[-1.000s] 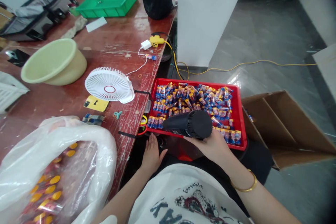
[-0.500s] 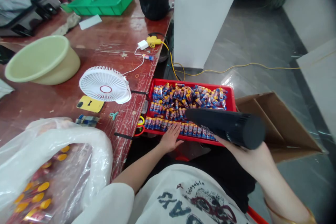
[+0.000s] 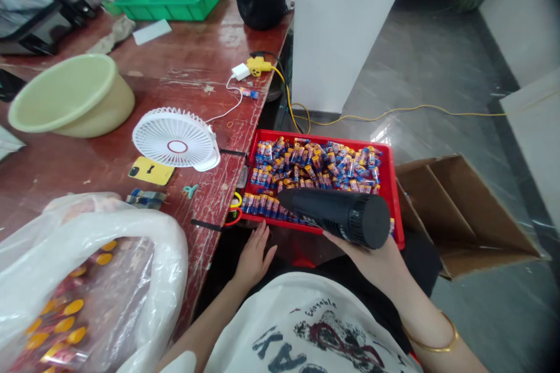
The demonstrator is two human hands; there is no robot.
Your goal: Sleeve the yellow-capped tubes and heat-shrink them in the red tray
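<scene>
My right hand (image 3: 371, 265) is closed around a black hair dryer (image 3: 336, 213), its tapered nozzle pointing left over the front row of small bottles. Its handle is hidden from view. Below sits a red tray (image 3: 396, 204) full of small blue-and-orange bottles (image 3: 306, 163), loose behind and lined upright along the front. My left hand (image 3: 254, 259) is open and holds nothing; its fingertips are by the tray's front rim, and I cannot tell whether they touch it.
Left of the tray, a red table (image 3: 184, 87) bears a white fan (image 3: 175, 143), a yellow phone (image 3: 151, 171), a pale green basin (image 3: 74, 99) and a plastic bag (image 3: 161, 239) of orange-capped items. An open cardboard box (image 3: 464, 210) stands right. A yellow cable (image 3: 406, 109) crosses the floor.
My left hand has moved off the front row of bottles, back and left to the tray's rim. My right hand has carried the hair dryer left over that row.
</scene>
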